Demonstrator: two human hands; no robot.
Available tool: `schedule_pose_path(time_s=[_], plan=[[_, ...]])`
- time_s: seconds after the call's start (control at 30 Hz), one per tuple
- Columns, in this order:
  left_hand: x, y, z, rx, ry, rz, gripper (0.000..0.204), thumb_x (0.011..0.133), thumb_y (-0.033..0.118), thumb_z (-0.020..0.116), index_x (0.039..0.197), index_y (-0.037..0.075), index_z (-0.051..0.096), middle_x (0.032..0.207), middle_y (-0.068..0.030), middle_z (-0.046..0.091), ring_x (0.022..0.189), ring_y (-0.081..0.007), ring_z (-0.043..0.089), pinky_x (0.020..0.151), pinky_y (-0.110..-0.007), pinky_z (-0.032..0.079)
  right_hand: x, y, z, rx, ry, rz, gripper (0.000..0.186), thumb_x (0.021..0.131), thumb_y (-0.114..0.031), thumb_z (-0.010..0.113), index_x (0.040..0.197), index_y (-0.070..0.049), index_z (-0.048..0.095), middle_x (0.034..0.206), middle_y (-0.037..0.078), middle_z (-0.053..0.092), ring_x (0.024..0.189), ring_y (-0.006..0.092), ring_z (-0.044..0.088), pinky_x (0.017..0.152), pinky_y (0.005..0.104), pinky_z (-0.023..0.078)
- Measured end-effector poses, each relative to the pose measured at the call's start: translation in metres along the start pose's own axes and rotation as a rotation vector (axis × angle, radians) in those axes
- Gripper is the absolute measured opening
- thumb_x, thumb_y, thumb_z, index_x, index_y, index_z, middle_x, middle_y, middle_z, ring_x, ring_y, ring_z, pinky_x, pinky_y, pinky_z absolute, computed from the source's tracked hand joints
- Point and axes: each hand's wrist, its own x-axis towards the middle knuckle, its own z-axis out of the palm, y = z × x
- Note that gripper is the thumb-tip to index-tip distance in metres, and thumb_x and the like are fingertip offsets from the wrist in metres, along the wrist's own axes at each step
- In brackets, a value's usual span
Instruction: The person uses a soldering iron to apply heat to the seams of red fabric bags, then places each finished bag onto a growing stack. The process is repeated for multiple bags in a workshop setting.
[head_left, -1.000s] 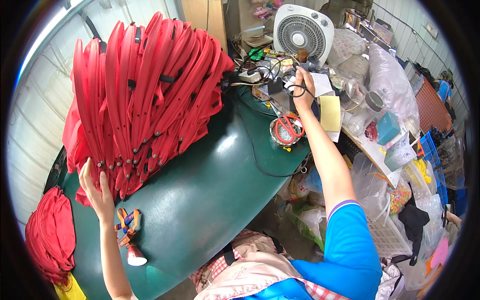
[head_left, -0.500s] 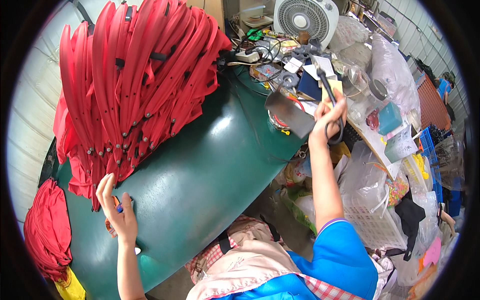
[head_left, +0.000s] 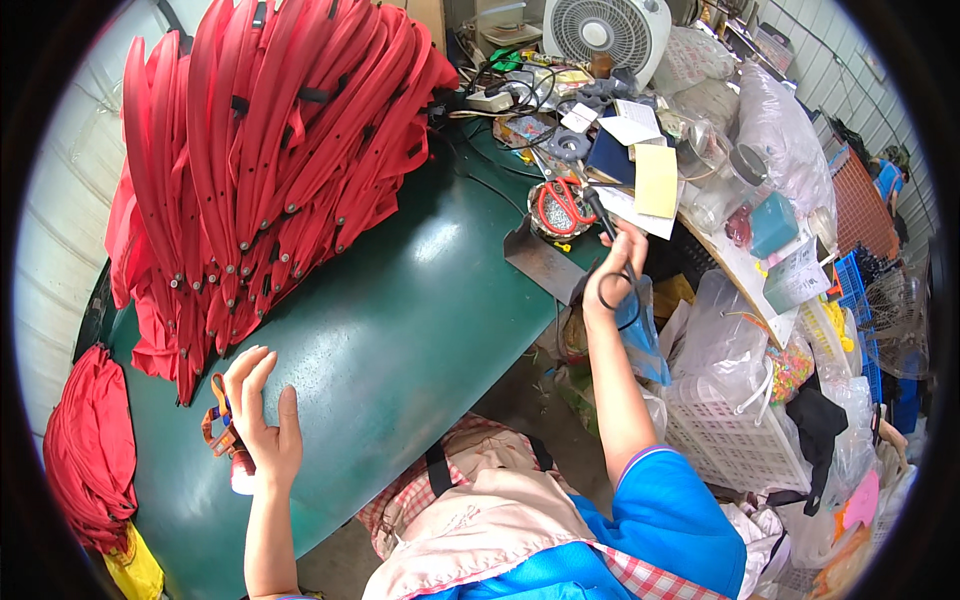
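My left hand (head_left: 264, 428) is raised over the left part of the green table (head_left: 370, 400), fingers stretched and thumb apart, holding nothing. Beside and partly behind it lies a small item with an orange-brown strap (head_left: 213, 428); its kind is unclear. My right hand (head_left: 614, 272) is closed on a slim black corded tool (head_left: 598, 208), shaped like a soldering iron, its cord looping about the hand. Close by, at the table's edge, is a bent metal plate (head_left: 540, 262); whether my fingers touch it I cannot tell. Red-handled scissors (head_left: 566, 207) rest on a round container just beyond.
A tall stack of red fabric pieces (head_left: 270, 150) covers the table's far left, with a smaller red bundle (head_left: 90, 450) at the left edge. Papers, cables and a white fan (head_left: 600, 38) crowd the far right. A white basket (head_left: 735, 440) with plastic bags stands to the right.
My right hand has moved toward me and left with the black tool. The metal plate now sits lower, uncovering the scissors. My left hand has shifted slightly right, showing more of the strapped item.
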Motion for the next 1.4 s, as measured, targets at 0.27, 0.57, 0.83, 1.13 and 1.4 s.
schedule_pose_path(time_s=[0.27,0.57,0.83,1.13,1.4], plan=[[-0.018,0.002,0.008,-0.057,0.006,-0.064,0.036,0.086,-0.001,0.065,0.122,0.000,0.062,0.129,-0.0158,0.058,0.121,-0.0339,0.055,0.106,-0.043,0.042,-0.014,-0.060,-0.055,0.499,-0.224,0.689,0.044,0.106,-0.039,0.052,0.125,0.000,0.057,0.108,0.021,0.072,0.088,0.0207,0.072,0.068,0.0310,0.061],[-0.029,0.009,0.014,-0.106,-0.008,-0.066,0.032,0.085,-0.001,0.067,0.117,0.002,0.065,0.126,-0.0162,0.058,0.119,-0.0336,0.056,0.104,-0.043,0.043,-0.028,-0.017,-0.051,0.312,-0.128,0.737,0.038,0.103,-0.037,0.060,0.120,-0.004,0.062,0.078,0.000,0.057,0.062,0.0080,0.054,0.055,0.0259,0.053],[-0.052,0.005,0.011,-0.153,0.022,-0.197,0.030,0.087,-0.001,0.065,0.116,0.002,0.066,0.125,-0.0161,0.059,0.120,-0.0321,0.057,0.103,-0.041,0.045,-0.036,-0.025,-0.038,0.290,-0.019,0.886,0.030,0.091,-0.039,0.077,0.096,-0.018,0.055,0.070,-0.006,0.048,0.054,0.0041,0.045,0.051,0.0223,0.043],[-0.072,0.010,0.015,-0.175,0.008,-0.238,0.026,0.090,0.004,0.065,0.116,0.002,0.066,0.124,-0.0147,0.060,0.119,-0.0308,0.057,0.105,-0.041,0.042,-0.046,0.017,-0.022,0.173,0.137,0.561,0.028,0.090,-0.026,0.080,0.090,-0.013,0.055,0.083,-0.004,0.054,0.076,0.0060,0.048,0.068,0.0240,0.040],[-0.081,0.014,0.019,-0.209,-0.006,-0.276,0.024,0.091,0.007,0.065,0.114,0.002,0.067,0.123,-0.0135,0.060,0.119,-0.0289,0.056,0.104,-0.040,0.042,-0.041,0.018,0.001,0.152,-0.005,0.527,0.028,0.089,-0.023,0.081,0.092,-0.009,0.057,0.087,-0.002,0.054,0.083,0.0088,0.049,0.079,0.0254,0.042]])
